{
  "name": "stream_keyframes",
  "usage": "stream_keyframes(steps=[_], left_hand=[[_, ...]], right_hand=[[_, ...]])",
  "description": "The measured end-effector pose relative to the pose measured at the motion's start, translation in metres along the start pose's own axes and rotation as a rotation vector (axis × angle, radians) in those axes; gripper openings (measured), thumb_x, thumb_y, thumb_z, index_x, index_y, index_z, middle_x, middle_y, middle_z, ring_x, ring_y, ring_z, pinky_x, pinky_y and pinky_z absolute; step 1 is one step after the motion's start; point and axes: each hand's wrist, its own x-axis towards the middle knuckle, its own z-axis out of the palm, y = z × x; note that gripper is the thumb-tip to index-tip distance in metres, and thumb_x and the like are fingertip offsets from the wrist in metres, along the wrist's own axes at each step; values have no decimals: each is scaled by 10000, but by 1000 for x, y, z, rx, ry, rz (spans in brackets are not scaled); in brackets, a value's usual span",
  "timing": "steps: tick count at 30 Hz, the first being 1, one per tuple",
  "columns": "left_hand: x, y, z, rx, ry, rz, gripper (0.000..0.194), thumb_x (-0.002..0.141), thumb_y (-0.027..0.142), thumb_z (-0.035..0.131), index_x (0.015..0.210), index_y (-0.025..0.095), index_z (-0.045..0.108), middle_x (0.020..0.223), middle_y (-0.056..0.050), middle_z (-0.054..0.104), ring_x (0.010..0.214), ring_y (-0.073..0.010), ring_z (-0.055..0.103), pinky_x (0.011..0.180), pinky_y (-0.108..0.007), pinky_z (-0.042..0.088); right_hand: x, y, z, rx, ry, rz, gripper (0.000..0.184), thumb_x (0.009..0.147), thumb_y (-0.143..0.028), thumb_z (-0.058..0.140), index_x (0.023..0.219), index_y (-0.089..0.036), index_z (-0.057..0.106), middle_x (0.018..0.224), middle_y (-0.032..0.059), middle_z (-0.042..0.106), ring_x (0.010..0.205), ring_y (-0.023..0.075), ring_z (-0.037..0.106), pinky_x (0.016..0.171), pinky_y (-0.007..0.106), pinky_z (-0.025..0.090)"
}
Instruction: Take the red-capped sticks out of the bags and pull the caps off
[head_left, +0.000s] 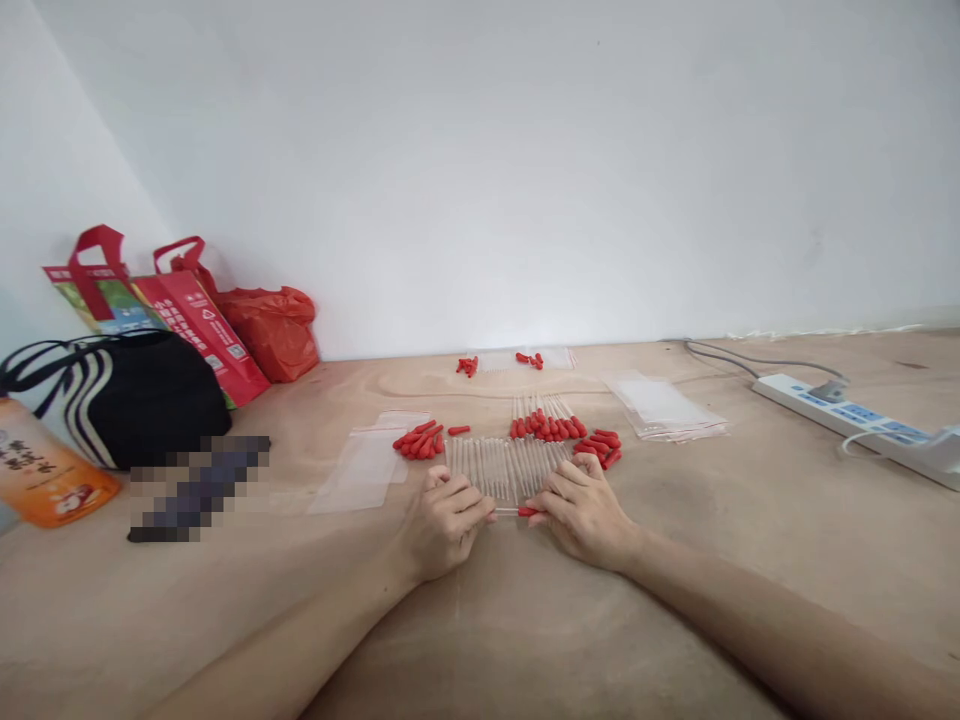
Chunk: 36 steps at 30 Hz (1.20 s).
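Between my hands a thin glass dropper tube (508,511) lies sideways, with a red rubber bulb (527,512) at its right end. My left hand (448,515) pinches the tube's left part. The fingers of my right hand (583,510) are closed on the bulb; how far the tube sits inside it is hidden. Just beyond, a row of bare glass tubes (506,468) lies side by side. Loose red bulbs are heaped left (422,441) and right (600,445) of that row. Farther back lie several droppers with red bulbs (546,424) fitted, bulbs toward me.
Clear plastic bags lie left (360,465) and right (664,405). More red bulbs (467,367) are near the wall. A power strip (862,415) with cables is at right. Shopping bags (191,325), a black bag (157,395), an orange package (56,470) and a blurred dark object (199,492) stand left.
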Motion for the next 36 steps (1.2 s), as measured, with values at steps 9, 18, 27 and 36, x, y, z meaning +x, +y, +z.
stream_keyframes(steps=[9,18,27,36], left_hand=[[-3,0,-2,14,-18,16,236,872,202,392,727,199,579,560,24,565,598,-109,496,676,-325,253],[-7,-1,-5,9,1,40,218,859,164,386,750,197,572,566,27,559,604,-104,515,654,-312,283],[-18,-37,0,7,150,-369,286,869,185,322,1060,146,532,787,-53,494,699,-139,545,643,-255,467],[-12,-52,16,116,121,-363,236,858,149,325,950,149,542,798,-61,506,761,-171,558,687,-295,480]], right_hand=[[-3,2,-3,93,-58,-22,273,861,-317,418,701,-187,596,610,0,524,656,131,384,703,324,215],[-8,3,-8,106,-68,-29,252,851,-285,419,686,-186,581,611,1,513,651,131,388,691,322,237],[-11,53,-18,179,202,481,219,850,-320,405,871,-227,602,823,50,580,745,158,527,644,292,393],[-19,101,-23,146,254,955,261,740,-321,479,928,-153,546,809,63,584,672,145,548,648,281,445]])
